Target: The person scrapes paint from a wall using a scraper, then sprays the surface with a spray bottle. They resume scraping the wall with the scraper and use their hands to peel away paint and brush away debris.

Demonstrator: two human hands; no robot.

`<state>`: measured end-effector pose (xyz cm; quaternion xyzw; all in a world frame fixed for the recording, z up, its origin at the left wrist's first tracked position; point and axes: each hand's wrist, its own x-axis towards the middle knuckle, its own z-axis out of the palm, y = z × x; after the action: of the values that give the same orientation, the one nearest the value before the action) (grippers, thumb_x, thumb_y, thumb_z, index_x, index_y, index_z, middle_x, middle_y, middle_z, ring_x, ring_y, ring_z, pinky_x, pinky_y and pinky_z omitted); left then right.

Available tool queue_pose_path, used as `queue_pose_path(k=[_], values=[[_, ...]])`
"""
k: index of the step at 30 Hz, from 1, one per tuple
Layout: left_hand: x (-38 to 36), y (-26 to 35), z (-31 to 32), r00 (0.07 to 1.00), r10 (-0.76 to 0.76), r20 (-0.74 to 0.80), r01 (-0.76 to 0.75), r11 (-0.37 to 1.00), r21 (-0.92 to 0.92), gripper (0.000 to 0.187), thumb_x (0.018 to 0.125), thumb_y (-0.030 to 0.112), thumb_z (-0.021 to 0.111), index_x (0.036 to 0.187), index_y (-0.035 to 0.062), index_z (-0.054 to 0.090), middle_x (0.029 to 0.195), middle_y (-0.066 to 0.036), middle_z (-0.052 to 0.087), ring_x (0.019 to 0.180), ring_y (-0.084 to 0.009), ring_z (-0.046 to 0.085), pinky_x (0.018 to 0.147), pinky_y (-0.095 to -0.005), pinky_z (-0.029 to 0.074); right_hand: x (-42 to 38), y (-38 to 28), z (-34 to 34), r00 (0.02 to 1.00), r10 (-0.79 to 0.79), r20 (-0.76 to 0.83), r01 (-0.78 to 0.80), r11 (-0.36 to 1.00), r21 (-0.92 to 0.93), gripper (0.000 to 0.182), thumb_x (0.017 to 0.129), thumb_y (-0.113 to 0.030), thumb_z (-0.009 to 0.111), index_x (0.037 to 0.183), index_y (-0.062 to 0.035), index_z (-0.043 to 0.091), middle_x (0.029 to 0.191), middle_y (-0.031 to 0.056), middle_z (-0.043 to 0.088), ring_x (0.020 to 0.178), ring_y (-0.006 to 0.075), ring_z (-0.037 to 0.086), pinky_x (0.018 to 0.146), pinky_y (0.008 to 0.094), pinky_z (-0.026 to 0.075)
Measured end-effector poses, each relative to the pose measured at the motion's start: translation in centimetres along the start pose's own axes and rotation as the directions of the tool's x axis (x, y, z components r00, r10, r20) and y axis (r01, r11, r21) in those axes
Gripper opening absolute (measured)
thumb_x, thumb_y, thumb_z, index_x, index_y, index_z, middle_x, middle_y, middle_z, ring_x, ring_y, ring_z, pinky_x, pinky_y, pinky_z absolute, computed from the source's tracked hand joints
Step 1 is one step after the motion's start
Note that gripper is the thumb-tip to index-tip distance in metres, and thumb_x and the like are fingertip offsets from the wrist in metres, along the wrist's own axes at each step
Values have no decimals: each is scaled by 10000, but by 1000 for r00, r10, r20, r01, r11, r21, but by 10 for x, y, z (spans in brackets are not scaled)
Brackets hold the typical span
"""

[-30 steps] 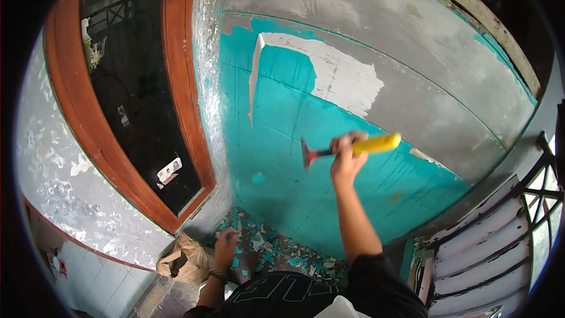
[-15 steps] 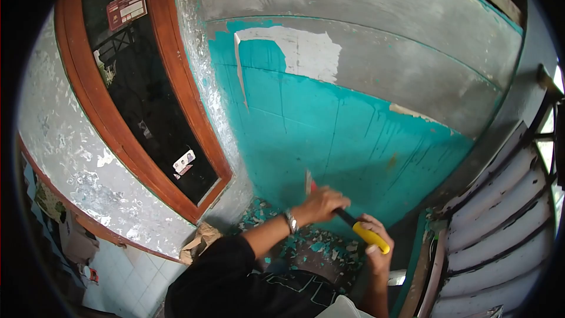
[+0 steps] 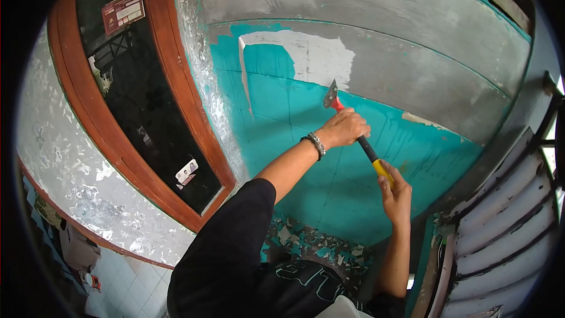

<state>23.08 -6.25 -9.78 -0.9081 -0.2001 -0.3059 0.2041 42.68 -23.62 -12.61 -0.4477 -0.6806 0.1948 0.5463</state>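
A long-handled scraper (image 3: pixel 368 148) with a metal blade, red neck, black shaft and yellow grip slants across the turquoise wall (image 3: pixel 318 176). My left hand (image 3: pixel 346 128), with a bracelet at the wrist, is wrapped round the shaft just below the red neck. Lower down, my right hand (image 3: pixel 395 187) grips the yellow end. The blade is at the lower edge of a whitish bare patch (image 3: pixel 323 56), where turquoise paint begins; whether it touches the wall I cannot tell. A thin strip of peeled paint (image 3: pixel 244 76) hangs at the patch's left side.
Left of the wall stands a dark glass pane in a brown wooden frame (image 3: pixel 170 65). Paint flakes (image 3: pixel 318 244) lie on the floor below. At the right is a slatted metal panel (image 3: pixel 500 241). Tiled floor (image 3: pixel 126 282) shows at the lower left.
Both hands have moved up with the scraper. Its blade has risen from low on the turquoise wall to the edge of the whitish patch.
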Motion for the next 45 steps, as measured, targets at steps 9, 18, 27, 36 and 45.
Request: queue_pose_path(k=[9, 18, 27, 36, 45], values=[[-14, -60, -19, 987, -36, -156, 28, 998, -52, 136, 815, 207, 707, 730, 147, 619, 629, 9, 611, 637, -184, 607, 632, -339, 429, 62, -32, 29, 996, 28, 87, -17, 992, -126, 280, 932, -115, 589, 1184, -8, 647, 790, 189, 676, 590, 161, 599, 595, 315, 486], [-20, -81, -36, 971, -21, -240, 6, 998, -66, 147, 782, 204, 732, 720, 137, 617, 599, -2, 611, 590, -212, 611, 594, -339, 450, 85, -60, 40, 996, -51, 71, 63, 982, -176, 241, 914, -97, 600, 1133, -21, 667, 752, 200, 656, 568, 267, 620, 575, 349, 487], [-87, -159, -73, 941, -260, -217, 297, 942, 160, 91, 804, 164, 667, 759, 122, 600, 682, -63, 641, 651, -295, 617, 638, -413, 453, 149, -49, 133, 981, -131, 141, 150, 980, -133, 224, 895, -185, 611, 1083, -90, 687, 770, 214, 660, 716, 399, 645, 635, 490, 503], [-301, -51, -18, 358, -916, -184, 911, 386, -147, 90, 809, 33, 628, 886, 53, 669, 799, -171, 675, 777, -359, 640, 704, -405, 513, -2, -7, 159, 846, -55, 530, 49, 998, 24, 739, 894, -375, 620, 1503, -148, 268, 1327, 223, 528, 1112, 426, 570, 908, 484, 485], [-196, 77, 56, 933, -145, 331, 221, 954, -205, 129, 734, 113, 670, 836, 176, 623, 700, 23, 573, 716, -152, 588, 709, -325, 413, -111, 29, 46, 937, 242, 253, -202, 964, -173, 620, 853, -215, 705, 1401, -56, 462, 1293, 229, 546, 1036, 330, 635, 902, 386, 495]])
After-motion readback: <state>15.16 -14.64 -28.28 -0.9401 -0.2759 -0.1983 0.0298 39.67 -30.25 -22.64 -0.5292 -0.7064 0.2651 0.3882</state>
